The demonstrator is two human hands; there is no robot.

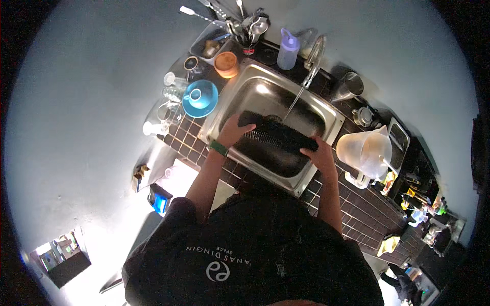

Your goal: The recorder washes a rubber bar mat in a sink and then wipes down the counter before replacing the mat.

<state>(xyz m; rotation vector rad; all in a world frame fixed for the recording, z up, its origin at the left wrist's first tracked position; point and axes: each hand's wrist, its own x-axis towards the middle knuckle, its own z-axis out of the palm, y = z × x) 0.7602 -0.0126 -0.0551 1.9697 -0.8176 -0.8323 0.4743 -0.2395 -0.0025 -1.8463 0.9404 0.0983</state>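
Both my hands grip a long black rubber bar mat [281,132] with rows of short studs, held over the stainless steel sink [264,160]. My left hand [232,132], below a green wristband [218,148], has the mat's left end, thumb on top. At the right end my right hand [320,152] holds it, thumb on its near edge. The fingers beneath are hidden. From the metal faucet [314,63] at the back, what looks like a thin stream of water [294,104] runs down to the mat's far edge. The drain [274,118] is partly covered by the mat.
Left of the sink stand a blue cup on a saucer [200,109], an orange-brown cup [226,65] and several glasses. A utensil holder [247,38] and lilac-lidded bottle [288,53] line the back. At right are a metal cup [349,86] and large plastic pitcher [363,149].
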